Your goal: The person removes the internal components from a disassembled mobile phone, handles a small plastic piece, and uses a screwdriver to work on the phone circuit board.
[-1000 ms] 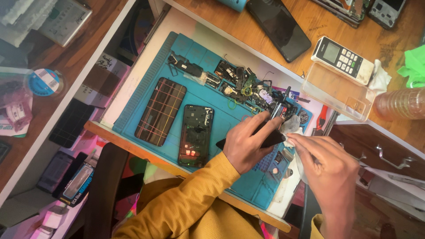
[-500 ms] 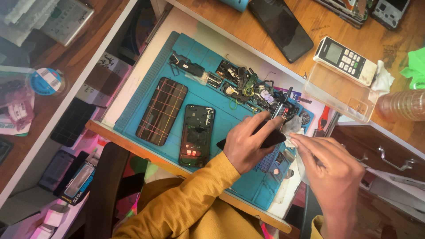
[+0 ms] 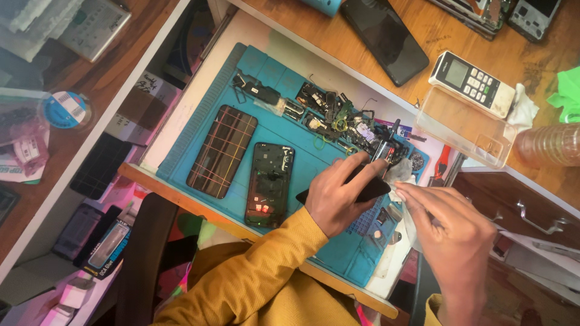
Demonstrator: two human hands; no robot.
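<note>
My left hand grips a thin black flat phone part over the blue work mat. My right hand presses a white cloth against the right end of that part. Left of my hands an opened black phone body lies on the mat with its inside showing. Beside it lies a dark back cover with a line grid. Several small loose parts and a screwdriver are heaped at the mat's far side.
A black phone, a white keypad handset and a clear plastic case lie on the wooden desk. A bottle and a green cloth sit at the right. A tape roll rests at the left.
My right hand has shifted slightly with the cloth against the black part. My left hand holds its place.
</note>
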